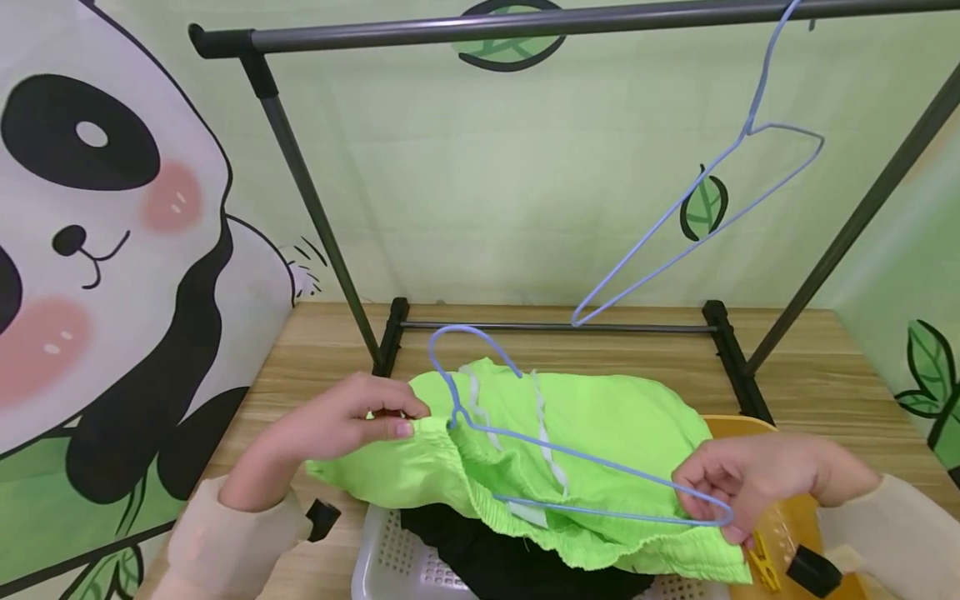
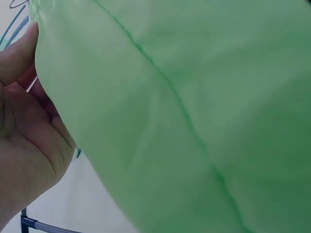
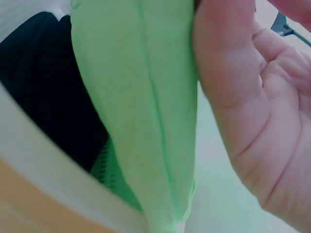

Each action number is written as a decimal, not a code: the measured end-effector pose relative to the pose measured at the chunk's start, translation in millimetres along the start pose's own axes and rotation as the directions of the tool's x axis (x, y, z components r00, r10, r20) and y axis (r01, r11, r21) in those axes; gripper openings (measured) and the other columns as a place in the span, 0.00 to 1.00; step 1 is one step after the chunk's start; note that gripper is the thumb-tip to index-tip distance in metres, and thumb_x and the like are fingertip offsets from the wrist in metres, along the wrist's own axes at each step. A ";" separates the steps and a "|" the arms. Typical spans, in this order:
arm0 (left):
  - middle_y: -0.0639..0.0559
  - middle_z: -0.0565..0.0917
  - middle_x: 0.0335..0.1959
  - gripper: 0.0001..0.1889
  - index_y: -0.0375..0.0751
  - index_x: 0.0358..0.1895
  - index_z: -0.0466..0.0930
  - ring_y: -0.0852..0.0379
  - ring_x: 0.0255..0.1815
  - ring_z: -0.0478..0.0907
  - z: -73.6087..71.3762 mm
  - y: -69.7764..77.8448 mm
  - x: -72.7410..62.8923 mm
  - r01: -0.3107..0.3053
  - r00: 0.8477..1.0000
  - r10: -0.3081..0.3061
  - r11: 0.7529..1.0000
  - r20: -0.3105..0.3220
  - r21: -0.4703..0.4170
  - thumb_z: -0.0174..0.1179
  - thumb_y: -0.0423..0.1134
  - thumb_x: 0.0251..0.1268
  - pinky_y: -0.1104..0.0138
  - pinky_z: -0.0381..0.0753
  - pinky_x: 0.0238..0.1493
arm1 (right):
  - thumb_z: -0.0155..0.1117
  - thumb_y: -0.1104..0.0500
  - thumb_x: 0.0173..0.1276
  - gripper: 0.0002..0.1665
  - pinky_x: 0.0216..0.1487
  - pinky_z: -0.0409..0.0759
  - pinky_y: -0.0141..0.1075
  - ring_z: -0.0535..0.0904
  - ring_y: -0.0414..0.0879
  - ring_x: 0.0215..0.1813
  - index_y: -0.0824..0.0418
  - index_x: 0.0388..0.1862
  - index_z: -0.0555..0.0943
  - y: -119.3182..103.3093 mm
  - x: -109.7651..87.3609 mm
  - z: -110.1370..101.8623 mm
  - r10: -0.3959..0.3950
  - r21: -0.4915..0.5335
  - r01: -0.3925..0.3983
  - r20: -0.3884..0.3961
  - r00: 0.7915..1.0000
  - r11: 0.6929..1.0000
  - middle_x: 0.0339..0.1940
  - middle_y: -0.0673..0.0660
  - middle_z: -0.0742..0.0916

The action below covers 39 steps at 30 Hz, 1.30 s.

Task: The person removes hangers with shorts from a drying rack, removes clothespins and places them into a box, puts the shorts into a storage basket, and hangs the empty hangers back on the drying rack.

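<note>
Lime-green shorts [image 1: 615, 408], with a gathered elastic waistband and white drawstring, are held up between my hands. The waistband opening faces me, and a blue wire hanger [image 1: 577, 452] lies partly inside it, hook pointing up. On the left, my left hand [image 1: 360, 421] pinches the waistband between thumb and fingers, close to the hanger's neck. My right hand [image 1: 757, 475] grips the waistband's other side at the hanger's right end; how far its fingers hold the wire is unclear. Both wrist views show the green cloth [image 2: 146, 107] hanging beside the hand.
Below the shorts, a white perforated basket [image 1: 367, 550] holds black cloth [image 1: 480, 550]. To its right stands an orange container [image 1: 810, 533] with a yellow clothespin [image 1: 763, 562]. Behind rises a dark rack [image 1: 525, 25], from whose bar another blue hanger [image 1: 660, 221] hangs at the right.
</note>
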<state>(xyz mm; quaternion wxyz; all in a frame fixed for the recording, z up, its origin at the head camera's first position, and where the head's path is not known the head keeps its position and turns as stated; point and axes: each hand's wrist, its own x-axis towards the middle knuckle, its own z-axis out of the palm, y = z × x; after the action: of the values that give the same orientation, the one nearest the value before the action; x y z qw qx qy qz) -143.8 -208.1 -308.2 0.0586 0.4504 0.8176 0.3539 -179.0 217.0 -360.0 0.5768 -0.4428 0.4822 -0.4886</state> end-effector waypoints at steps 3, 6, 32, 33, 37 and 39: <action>0.53 0.75 0.25 0.05 0.39 0.35 0.77 0.68 0.27 0.68 -1.6 6.6 -0.8 -0.047 0.999 0.047 0.999 0.000 0.001 0.53 0.28 0.59 0.74 0.72 0.29 | 0.52 0.76 0.55 0.10 0.24 0.76 0.52 0.60 0.64 0.19 0.80 0.31 0.62 -5.4 3.3 3.2 -0.043 -0.005 0.043 0.047 0.998 0.999 0.21 0.71 0.64; 0.53 0.75 0.25 0.05 0.39 0.35 0.76 0.67 0.27 0.68 -3.5 14.1 -1.5 -0.078 0.997 0.078 0.997 -0.001 0.001 0.52 0.28 0.59 0.74 0.71 0.29 | 0.52 0.76 0.56 0.09 0.22 0.78 0.49 0.61 0.62 0.17 0.79 0.30 0.62 -11.1 6.5 5.5 -0.100 -0.032 0.104 0.094 0.990 0.994 0.19 0.69 0.64; 0.49 0.80 0.33 0.09 0.35 0.41 0.78 0.64 0.31 0.71 15.2 -24.3 8.3 0.288 0.958 -0.288 0.958 0.009 -0.019 0.51 0.30 0.60 0.70 0.74 0.36 | 0.52 0.74 0.56 0.14 0.38 0.77 0.28 0.77 0.39 0.37 0.83 0.39 0.63 25.1 6.5 -19.7 0.071 -0.005 -0.076 -0.267 0.961 0.997 0.33 0.50 0.76; 0.50 0.80 0.33 0.08 0.36 0.41 0.78 0.64 0.32 0.71 16.0 -25.3 8.5 0.285 0.958 -0.285 0.958 0.009 -0.008 0.52 0.30 0.60 0.70 0.74 0.36 | 0.52 0.74 0.57 0.15 0.40 0.77 0.29 0.77 0.39 0.38 0.83 0.40 0.63 25.1 6.7 -20.0 0.058 -0.010 -0.063 -0.268 0.962 0.998 0.35 0.51 0.78; 0.51 0.80 0.32 0.08 0.37 0.40 0.78 0.64 0.31 0.71 18.3 -28.5 9.3 0.281 0.960 -0.281 0.959 0.002 0.022 0.52 0.30 0.60 0.70 0.74 0.35 | 0.51 0.72 0.60 0.15 0.46 0.78 0.37 0.77 0.40 0.42 0.82 0.44 0.65 23.6 7.7 -20.9 0.041 -0.058 -0.061 -0.307 0.951 0.996 0.40 0.52 0.81; 0.52 0.79 0.31 0.08 0.37 0.40 0.78 0.64 0.30 0.70 19.1 -29.5 9.6 0.284 0.959 -0.284 0.958 -0.008 0.035 0.52 0.30 0.60 0.70 0.74 0.35 | 0.50 0.71 0.62 0.15 0.46 0.77 0.40 0.78 0.42 0.44 0.82 0.45 0.66 21.9 8.6 -20.8 0.033 -0.087 -0.065 -0.333 0.942 0.994 0.41 0.53 0.81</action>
<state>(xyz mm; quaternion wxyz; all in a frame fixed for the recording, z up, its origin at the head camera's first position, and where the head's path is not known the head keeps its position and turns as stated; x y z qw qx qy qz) -162.0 -200.7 -338.9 0.0997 0.3291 0.8799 0.3278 -196.1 210.4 -385.6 0.4773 -0.3698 0.6062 -0.5176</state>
